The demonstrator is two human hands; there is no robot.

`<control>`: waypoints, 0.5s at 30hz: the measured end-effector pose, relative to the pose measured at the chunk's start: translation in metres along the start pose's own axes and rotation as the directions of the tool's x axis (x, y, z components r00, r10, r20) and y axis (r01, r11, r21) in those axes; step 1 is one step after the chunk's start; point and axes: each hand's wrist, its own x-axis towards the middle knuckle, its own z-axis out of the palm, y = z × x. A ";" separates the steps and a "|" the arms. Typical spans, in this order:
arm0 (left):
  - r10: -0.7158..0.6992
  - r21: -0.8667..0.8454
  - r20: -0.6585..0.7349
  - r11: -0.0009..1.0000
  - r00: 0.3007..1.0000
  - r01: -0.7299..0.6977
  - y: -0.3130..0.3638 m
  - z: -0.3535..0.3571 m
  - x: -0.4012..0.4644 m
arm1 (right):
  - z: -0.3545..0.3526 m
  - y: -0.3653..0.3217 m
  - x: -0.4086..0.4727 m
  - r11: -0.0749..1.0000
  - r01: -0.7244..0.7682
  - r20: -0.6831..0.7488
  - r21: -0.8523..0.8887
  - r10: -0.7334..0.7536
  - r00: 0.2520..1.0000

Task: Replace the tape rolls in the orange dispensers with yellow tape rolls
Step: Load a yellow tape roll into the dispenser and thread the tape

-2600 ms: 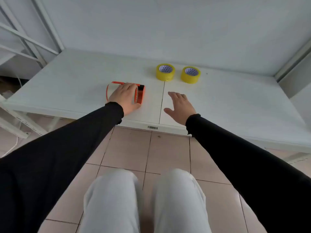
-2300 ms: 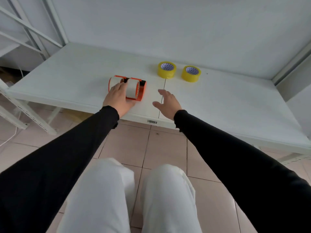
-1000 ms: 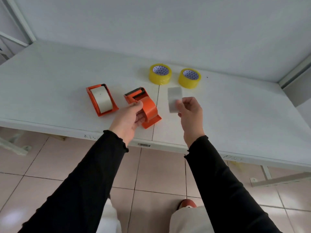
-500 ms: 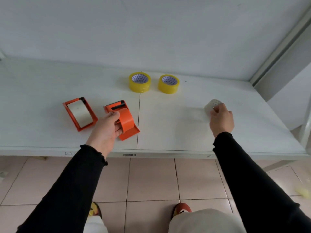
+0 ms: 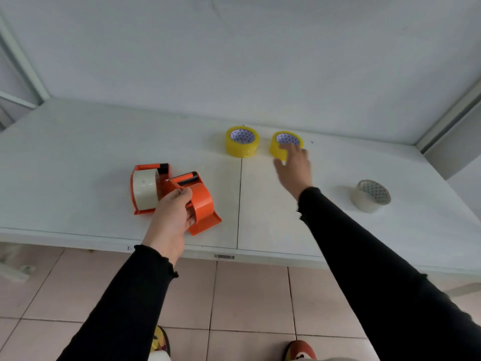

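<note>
My left hand [image 5: 171, 217] grips an orange dispenser [image 5: 200, 201] with no roll on its hub, tilted on the white table [image 5: 78, 165]. Just left of it stands a second orange dispenser [image 5: 145, 188] still holding a whitish tape roll. Two yellow tape rolls lie flat near the back wall: the left one [image 5: 242, 142] untouched, the right one [image 5: 279, 149] with the spread fingers of my right hand [image 5: 294, 168] reaching onto its near rim. A clear whitish tape roll [image 5: 369, 195] lies alone on the table to the right.
The table's front edge [image 5: 223, 252] runs just past my left wrist, with tiled floor below. A white wall closes the back; a metal frame post [image 5: 442, 121] rises at the right rear corner.
My right hand let go of the whitish roll on the table's right side and swung left and back to the right yellow roll. The left hand kept hold of the empty dispenser.
</note>
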 end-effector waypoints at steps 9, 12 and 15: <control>0.007 -0.009 0.033 1.000 0.999 -0.007 -0.002 0.001 0.000 | 0.076 -0.079 0.068 0.935 0.183 0.382 -0.305 -0.056 0.923; -0.006 -0.022 0.038 1.000 0.999 0.007 -0.001 -0.002 -0.001 | 0.079 -0.073 0.067 0.945 0.156 0.325 -0.288 -0.057 0.944; -0.021 -0.030 0.054 0.999 0.998 0.023 0.001 -0.004 -0.001 | 0.076 -0.066 0.064 0.985 0.104 0.286 -0.138 -0.061 0.956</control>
